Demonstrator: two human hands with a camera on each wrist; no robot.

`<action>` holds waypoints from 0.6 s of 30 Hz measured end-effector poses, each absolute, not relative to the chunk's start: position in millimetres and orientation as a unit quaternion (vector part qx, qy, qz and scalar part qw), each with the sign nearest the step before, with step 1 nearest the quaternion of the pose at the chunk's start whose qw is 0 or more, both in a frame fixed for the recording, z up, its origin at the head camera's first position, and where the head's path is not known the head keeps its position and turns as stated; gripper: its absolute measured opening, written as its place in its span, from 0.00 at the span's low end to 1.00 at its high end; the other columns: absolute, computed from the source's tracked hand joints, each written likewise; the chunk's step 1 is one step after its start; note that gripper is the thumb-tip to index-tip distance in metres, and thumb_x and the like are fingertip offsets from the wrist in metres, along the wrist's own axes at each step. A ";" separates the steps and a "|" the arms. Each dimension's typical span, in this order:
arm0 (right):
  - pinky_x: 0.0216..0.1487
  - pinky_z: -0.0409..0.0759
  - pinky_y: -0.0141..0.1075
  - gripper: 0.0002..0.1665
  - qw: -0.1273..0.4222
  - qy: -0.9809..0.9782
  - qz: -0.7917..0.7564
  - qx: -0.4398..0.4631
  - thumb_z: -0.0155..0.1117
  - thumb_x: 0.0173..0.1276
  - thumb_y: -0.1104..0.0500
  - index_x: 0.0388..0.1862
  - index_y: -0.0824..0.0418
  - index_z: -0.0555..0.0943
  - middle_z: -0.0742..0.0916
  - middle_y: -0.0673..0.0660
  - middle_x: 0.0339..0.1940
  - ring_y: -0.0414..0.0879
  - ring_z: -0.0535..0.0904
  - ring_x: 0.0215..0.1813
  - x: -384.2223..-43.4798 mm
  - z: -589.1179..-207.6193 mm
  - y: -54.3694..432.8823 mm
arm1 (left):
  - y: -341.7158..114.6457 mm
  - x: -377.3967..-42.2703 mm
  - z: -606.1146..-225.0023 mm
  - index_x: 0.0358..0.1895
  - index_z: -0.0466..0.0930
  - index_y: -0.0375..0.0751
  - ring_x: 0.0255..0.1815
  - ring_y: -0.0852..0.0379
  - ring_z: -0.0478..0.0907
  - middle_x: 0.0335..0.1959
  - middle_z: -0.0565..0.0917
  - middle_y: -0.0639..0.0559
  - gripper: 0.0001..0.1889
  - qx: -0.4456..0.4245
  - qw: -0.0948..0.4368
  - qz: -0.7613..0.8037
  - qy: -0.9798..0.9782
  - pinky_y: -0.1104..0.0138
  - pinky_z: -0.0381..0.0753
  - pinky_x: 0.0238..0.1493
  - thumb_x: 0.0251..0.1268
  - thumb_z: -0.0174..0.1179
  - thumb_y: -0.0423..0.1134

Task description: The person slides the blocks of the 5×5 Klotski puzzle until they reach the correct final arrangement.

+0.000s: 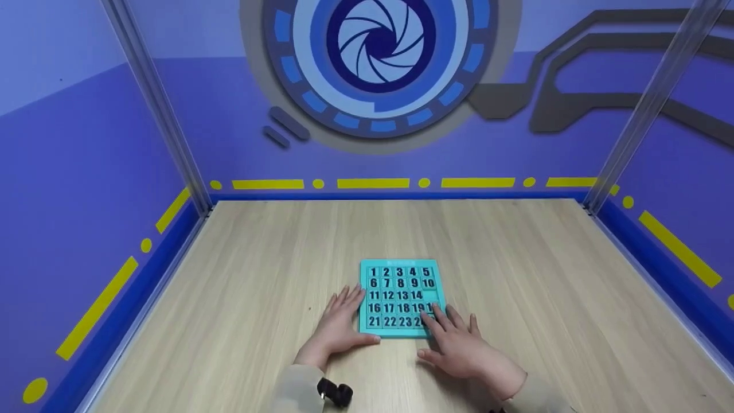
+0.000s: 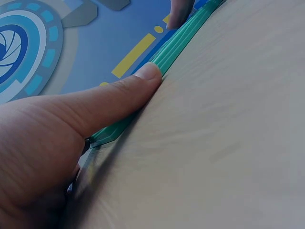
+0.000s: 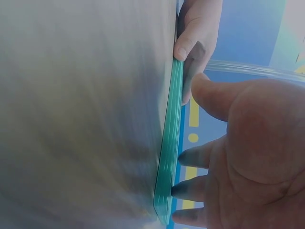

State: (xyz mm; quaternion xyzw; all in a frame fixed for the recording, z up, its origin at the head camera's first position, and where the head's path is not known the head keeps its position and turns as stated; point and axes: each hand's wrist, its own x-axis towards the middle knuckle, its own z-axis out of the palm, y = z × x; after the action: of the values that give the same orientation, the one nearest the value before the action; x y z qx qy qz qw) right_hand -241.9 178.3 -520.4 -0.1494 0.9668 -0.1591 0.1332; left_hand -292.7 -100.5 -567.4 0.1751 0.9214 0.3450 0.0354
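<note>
A turquoise sliding number puzzle (image 1: 367,298) lies flat on the wooden table, its numbered tiles in rows starting with 1 at the top left. The tile slot at the right end of the third row, beside 14, is vacant. My left hand (image 1: 337,327) braces the near-left corner, straight thumb (image 2: 150,71) along the front edge and fingers along the left side. My right hand (image 1: 461,344) reaches over the near-right corner, fingertips on the lower right tiles and partly covering them. Its thumb (image 3: 205,90) stays off the puzzle, pointing toward the left hand.
Pale wooden tabletop (image 1: 275,246) surrounds the puzzle. Blue panels (image 1: 401,166) with yellow dashes stand along the back and both sides, with metal posts (image 1: 163,115) at the corners. A small black device (image 1: 335,393) sits at the left sleeve.
</note>
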 end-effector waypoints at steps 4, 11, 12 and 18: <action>0.76 0.38 0.80 0.48 0.135 0.966 -0.162 -0.147 0.61 0.72 0.35 0.83 0.55 0.60 0.59 0.63 0.86 0.68 0.47 0.86 -245.2 -520.8 178.2 | -100.5 -293.2 -568.1 0.82 0.56 0.41 0.87 0.37 0.43 0.85 0.54 0.44 0.61 0.174 0.035 0.343 0.922 0.43 0.39 0.87 0.47 0.78 0.62; 0.76 0.37 0.81 0.48 0.133 0.967 -0.162 -0.141 0.61 0.73 0.35 0.83 0.55 0.60 0.59 0.62 0.86 0.68 0.47 0.86 -252.7 -522.3 178.0 | -101.3 -293.1 -569.2 0.82 0.56 0.40 0.87 0.37 0.44 0.85 0.54 0.43 0.61 0.180 0.033 0.334 0.925 0.43 0.39 0.87 0.47 0.77 0.62; 0.76 0.38 0.81 0.48 0.133 0.968 -0.161 -0.140 0.61 0.73 0.35 0.83 0.55 0.60 0.59 0.62 0.86 0.68 0.47 0.86 -253.9 -522.5 177.7 | -101.4 -293.1 -569.1 0.82 0.56 0.40 0.87 0.37 0.44 0.85 0.54 0.43 0.60 0.181 0.034 0.334 0.924 0.43 0.39 0.87 0.47 0.77 0.62; 0.76 0.37 0.80 0.48 0.134 0.969 -0.158 -0.135 0.60 0.74 0.36 0.83 0.56 0.59 0.58 0.63 0.86 0.69 0.47 0.86 -260.9 -522.0 176.6 | -101.3 -293.5 -567.8 0.82 0.56 0.39 0.87 0.37 0.44 0.85 0.55 0.43 0.60 0.183 0.036 0.342 0.921 0.44 0.40 0.87 0.48 0.77 0.62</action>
State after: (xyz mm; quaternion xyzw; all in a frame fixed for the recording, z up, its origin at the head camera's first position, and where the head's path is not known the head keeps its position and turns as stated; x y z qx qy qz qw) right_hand -260.9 176.6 -522.0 -0.1349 0.9689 -0.1584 0.1339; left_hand -293.5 -101.3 -567.8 0.1834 0.9210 0.3416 0.0365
